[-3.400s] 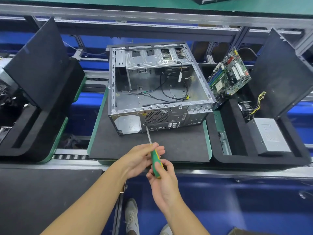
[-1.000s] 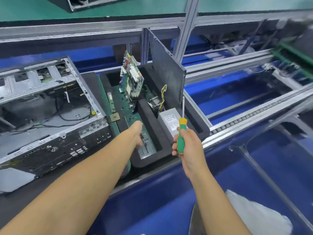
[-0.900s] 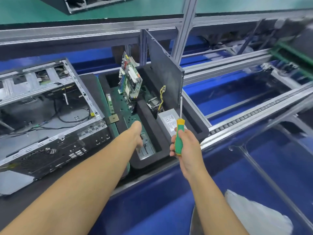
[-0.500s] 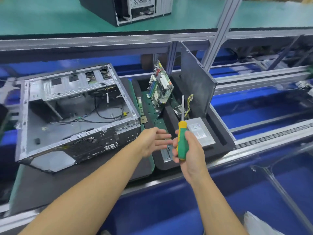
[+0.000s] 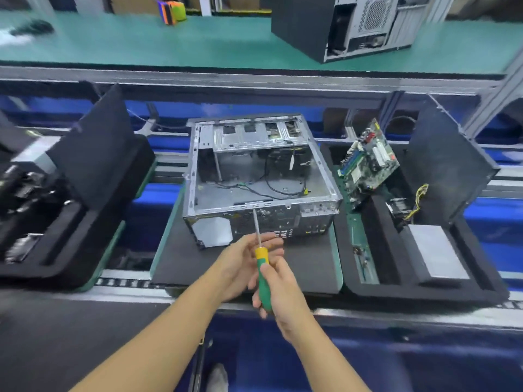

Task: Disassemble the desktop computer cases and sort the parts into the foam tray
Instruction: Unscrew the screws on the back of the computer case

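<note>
Bright, even light from above with soft shadows and a mild sheen on the open case [image 5: 254,179]. Motion blur smears the left foam tray [image 5: 70,222] and far counter [image 5: 141,43], while the centre is fairly sharp. Wide-angle distortion bends the rails [image 5: 254,77] at the edges.

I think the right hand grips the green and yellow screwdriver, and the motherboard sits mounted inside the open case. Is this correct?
Not quite. The right hand does grip the green and yellow screwdriver, but the motherboard is not inside the open case: the head view shows it leaning in the foam tray beside the case.
</note>
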`<state>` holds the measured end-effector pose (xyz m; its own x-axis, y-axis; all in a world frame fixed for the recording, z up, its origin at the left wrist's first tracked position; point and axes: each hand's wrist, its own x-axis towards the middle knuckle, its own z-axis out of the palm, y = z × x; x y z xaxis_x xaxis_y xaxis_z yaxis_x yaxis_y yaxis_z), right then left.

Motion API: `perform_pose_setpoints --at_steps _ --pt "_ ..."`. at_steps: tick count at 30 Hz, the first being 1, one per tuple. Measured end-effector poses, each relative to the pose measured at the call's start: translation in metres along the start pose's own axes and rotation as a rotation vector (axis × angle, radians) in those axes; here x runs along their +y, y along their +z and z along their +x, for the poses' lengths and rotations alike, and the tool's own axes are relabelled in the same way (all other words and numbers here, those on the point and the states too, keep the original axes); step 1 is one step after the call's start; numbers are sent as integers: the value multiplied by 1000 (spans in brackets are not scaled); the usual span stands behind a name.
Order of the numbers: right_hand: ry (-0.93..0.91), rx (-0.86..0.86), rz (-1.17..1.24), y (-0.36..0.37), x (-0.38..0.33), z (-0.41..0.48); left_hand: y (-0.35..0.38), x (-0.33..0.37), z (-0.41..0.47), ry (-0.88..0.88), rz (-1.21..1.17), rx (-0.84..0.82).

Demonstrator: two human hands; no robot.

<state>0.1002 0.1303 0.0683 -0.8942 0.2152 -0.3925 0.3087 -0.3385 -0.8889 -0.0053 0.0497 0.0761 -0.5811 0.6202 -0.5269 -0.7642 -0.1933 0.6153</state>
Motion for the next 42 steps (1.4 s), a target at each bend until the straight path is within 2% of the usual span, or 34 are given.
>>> perform_pose_setpoints --at_steps 4,9,20,33,42 --pt "61 64 -75 19 4 7 -16 0 -2 131 -29 113" --pt "92 109 -74 34 5 16 -26 1 0 203 27 138" --pt "102 146 -32 43 12 23 -28 8 -5 188 53 124" --pt "79 107 2 40 14 26 -28 11 -5 192 69 105" --pt "92 145 -50 40 11 25 -30 12 -4 172 55 90"
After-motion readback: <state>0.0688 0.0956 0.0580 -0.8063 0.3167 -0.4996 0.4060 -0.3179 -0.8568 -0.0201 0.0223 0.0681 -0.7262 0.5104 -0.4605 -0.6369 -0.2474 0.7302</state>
